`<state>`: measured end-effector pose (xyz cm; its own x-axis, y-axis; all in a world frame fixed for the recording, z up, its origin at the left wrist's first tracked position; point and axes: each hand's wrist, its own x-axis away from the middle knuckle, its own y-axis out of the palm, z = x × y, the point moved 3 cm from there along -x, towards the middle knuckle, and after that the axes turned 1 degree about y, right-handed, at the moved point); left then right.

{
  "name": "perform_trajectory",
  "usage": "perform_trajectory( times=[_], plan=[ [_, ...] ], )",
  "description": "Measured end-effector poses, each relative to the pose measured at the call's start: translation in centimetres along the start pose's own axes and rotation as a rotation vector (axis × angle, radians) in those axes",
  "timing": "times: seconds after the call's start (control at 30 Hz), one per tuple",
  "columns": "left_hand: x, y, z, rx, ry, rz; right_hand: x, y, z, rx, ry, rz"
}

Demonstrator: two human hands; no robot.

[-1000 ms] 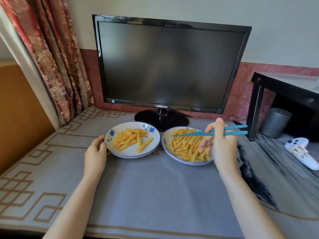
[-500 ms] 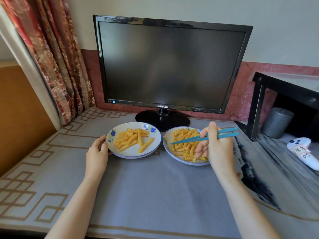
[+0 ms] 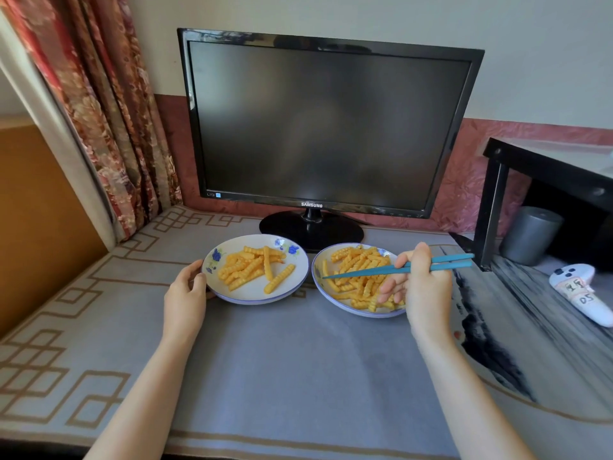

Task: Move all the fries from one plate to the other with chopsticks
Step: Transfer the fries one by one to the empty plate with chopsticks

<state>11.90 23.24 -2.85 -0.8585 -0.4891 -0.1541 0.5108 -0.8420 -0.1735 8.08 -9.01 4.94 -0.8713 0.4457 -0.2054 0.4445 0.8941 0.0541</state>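
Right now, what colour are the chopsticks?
Blue-green, a teal shade. The chopsticks show best in the head view, held in the right hand.

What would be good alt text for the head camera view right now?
A person's right hand holds blue chopsticks over the right plate of crinkle-cut fries, while the left hand steadies the left plate, which also holds fries. Both plates sit on a grey mat before a dark monitor.

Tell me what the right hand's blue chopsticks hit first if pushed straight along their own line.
Probably the crinkle-cut fries on the right-hand white plate: the right hand aims the blue chopsticks left and down, tips just above its left edge. Depth is uncertain.
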Motion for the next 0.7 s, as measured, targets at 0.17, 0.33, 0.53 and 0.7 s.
perform_trajectory(
  times=[0.17, 0.33, 0.53, 0.7],
  plan=[
    [0.1, 0.0, 0.2, 0.013, -0.005, 0.001, 0.0, -0.4, -0.1, -0.122, 0.002, 0.036],
    [0.2, 0.0, 0.2, 0.023, 0.000, 0.000, 0.4, 2.1, -0.6, -0.195, 0.017, 0.000],
    [0.1, 0.0, 0.1, 0.018, 0.002, 0.006, 2.0, 7.2, -0.9, -0.198, 0.044, -0.162],
    [0.2, 0.0, 0.2, 0.026, 0.000, 0.018, 3.5, 10.0, 0.2, -0.157, 0.040, -0.314]
  ],
)
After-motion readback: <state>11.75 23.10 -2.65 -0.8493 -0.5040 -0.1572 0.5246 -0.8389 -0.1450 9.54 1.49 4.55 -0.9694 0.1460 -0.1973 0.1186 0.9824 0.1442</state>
